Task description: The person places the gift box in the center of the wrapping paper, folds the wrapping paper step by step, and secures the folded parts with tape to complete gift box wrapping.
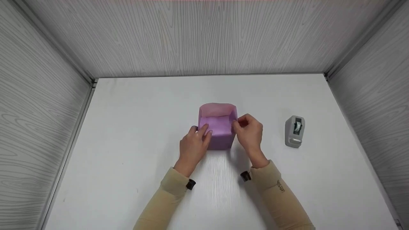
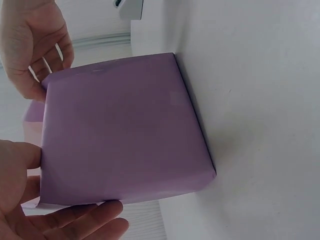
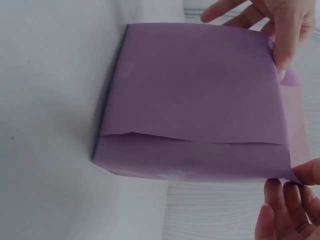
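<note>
A box-shaped package of purple paper (image 1: 220,142) stands on the table, its upper end open and a paler flap (image 1: 217,109) raised along the far side. My left hand (image 1: 193,145) grips its left upper edge, thumb at the rim and fingers along the side. At the right upper corner my right hand (image 1: 250,134) pinches the paper between thumb and fingers. The right wrist view shows an overlapping paper seam (image 3: 190,140) and a shiny patch like clear tape (image 3: 175,174) near the lower edge. What lies inside the package I cannot tell.
A grey tape dispenser (image 1: 294,131) stands to the right of my right hand. The white table (image 1: 134,127) has grey wood-grain panels (image 1: 166,38) at its back and both sides.
</note>
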{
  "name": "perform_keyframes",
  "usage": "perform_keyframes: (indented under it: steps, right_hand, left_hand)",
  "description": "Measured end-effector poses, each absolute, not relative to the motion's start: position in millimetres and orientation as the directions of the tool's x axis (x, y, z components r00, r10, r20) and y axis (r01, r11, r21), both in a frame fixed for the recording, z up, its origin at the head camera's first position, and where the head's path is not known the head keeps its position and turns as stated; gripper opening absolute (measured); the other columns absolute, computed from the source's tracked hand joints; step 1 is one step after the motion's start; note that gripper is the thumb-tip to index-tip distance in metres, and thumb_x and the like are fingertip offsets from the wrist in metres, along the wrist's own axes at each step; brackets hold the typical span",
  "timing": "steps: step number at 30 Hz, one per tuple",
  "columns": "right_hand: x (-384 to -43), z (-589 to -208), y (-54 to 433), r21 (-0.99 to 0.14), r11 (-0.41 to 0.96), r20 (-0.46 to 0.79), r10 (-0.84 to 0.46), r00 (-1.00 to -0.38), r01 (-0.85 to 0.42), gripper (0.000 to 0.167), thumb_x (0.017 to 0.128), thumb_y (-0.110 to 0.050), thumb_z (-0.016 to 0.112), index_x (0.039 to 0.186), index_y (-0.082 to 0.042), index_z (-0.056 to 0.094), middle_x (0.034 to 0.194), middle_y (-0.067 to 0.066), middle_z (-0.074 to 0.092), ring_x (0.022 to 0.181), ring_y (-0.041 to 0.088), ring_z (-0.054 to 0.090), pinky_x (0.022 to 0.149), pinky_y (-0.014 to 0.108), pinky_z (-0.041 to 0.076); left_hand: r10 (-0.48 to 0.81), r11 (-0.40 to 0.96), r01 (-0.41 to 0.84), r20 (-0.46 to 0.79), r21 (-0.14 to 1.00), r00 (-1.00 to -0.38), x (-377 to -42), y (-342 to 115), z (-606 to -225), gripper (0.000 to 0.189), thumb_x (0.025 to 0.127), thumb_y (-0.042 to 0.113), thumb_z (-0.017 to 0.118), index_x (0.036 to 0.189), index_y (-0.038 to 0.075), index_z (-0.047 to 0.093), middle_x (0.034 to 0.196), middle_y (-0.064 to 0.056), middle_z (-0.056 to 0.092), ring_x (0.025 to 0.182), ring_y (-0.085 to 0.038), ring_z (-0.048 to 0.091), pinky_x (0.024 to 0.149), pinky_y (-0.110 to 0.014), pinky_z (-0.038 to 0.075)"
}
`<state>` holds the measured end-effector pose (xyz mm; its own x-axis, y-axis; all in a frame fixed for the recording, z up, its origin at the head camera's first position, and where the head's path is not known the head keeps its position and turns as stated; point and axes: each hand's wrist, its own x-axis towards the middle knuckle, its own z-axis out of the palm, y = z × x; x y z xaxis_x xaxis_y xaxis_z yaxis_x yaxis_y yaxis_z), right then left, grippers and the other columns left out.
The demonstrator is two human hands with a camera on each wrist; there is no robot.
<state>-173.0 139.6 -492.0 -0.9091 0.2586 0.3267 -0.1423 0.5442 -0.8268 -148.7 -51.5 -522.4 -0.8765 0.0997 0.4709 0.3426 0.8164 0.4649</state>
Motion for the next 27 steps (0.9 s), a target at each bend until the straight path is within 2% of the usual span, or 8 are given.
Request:
perform_keyframes:
  steps: [13,22,27]
  right_hand:
    - [-191,-476,140,-0.847,0.514,0.307,0.261,-0.915,-0.137,0.016,0.080,-0.007,0.073,0.068,-0.006,0.062,0.066,0.005,0.060,0.061,0.018,0.054,0.056,0.029,0.043]
    - [-198,-472,140,-0.841,0.506,0.347,0.232,-0.909,-0.193,0.010,0.083,-0.005,0.071,0.077,-0.003,0.064,0.072,0.006,0.063,0.066,0.016,0.056,0.060,0.027,0.044]
    - [-196,-473,142,-0.860,0.470,0.325,0.202,-0.924,-0.200,0.013,0.084,-0.010,0.076,0.082,-0.004,0.065,0.075,0.006,0.064,0.071,0.016,0.059,0.065,0.027,0.047]
  left_hand:
    - [0.116,0.818,0.337,0.440,0.466,-0.891,-150,-53,-522,0.034,0.097,0.034,0.061,0.120,0.012,0.072,0.090,-0.017,0.064,0.066,-0.031,0.065,0.054,-0.044,0.054]
    - [0.115,0.814,0.341,0.445,0.470,-0.888,-148,-53,-521,0.033,0.097,0.034,0.062,0.120,0.012,0.072,0.090,-0.016,0.064,0.066,-0.030,0.066,0.055,-0.043,0.055]
    - [0.115,0.818,0.344,0.455,0.461,-0.883,-148,-53,-522,0.033,0.097,0.034,0.062,0.120,0.012,0.072,0.089,-0.016,0.064,0.065,-0.029,0.065,0.054,-0.043,0.054]
